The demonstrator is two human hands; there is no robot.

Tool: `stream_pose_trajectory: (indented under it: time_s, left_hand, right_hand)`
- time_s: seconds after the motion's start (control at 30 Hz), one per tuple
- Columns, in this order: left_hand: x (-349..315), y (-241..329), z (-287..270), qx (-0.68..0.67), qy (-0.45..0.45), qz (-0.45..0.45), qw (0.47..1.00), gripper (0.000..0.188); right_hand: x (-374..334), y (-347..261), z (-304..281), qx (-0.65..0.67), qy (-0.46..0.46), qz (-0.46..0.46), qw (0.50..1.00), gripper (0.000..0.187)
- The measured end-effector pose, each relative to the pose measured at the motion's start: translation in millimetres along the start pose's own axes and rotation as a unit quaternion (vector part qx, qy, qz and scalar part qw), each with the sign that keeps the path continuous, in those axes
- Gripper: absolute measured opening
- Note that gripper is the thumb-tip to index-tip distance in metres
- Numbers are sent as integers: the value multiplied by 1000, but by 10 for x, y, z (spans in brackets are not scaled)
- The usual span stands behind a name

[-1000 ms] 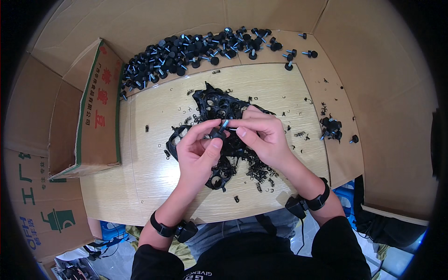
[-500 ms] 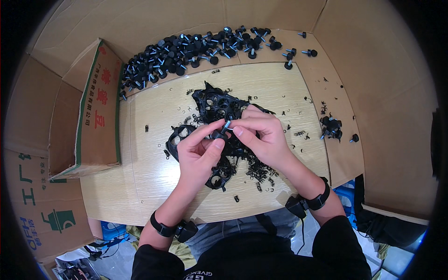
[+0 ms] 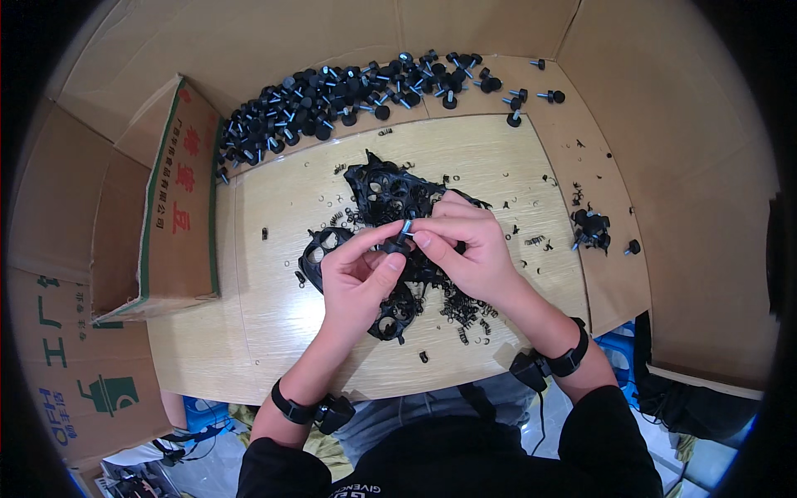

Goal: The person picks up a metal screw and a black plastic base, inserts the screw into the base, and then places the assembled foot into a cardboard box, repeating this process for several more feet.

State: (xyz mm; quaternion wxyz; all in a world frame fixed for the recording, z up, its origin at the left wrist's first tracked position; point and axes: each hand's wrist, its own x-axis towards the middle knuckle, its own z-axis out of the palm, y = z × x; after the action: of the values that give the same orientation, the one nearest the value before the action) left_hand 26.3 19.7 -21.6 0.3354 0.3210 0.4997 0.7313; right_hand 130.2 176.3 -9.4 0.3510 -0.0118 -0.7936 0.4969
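The left hand (image 3: 357,274) pinches one black-headed screw (image 3: 395,246) between fingers (image 3: 386,272); the right hand's (image 3: 469,249) finger grip at its shaft (image 3: 406,227) is unclear. One carton (image 3: 196,257), left, bears red lettering (image 3: 181,221).

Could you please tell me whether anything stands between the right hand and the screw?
Nothing visible does: the right hand is close beside the screw, which the left hand holds; whether it touches is unclear.

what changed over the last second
The left hand and its black-headed bolt edged right; the right hand shifted its thumb left, nearer the metal shank. No visible grasp or release. Apart from slight camera shift, the bolt pile and cardboard box stayed put.
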Motion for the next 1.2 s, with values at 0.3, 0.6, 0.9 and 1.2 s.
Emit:
stream_pose_trajectory:
  time_s: [0.3,0.6,0.9,1.2]
  left_hand:
    - [5,14,-19,58,-9,18,998,39]
    - [54,-20,20,38,55,-37,997,25]
    - [100,-73,53,70,77,-31,994,20]
    - [35,-19,11,187,63,13,980,25]
  right_hand:
    - [-2,14,7,-19,-3,11,1000,11]
    - [10,-1,-48,46,-20,88,995,25]
    - [-1,169,-89,-50,-30,0,998,13]
    - [73,-37,-195,196,-127,284,930,14]
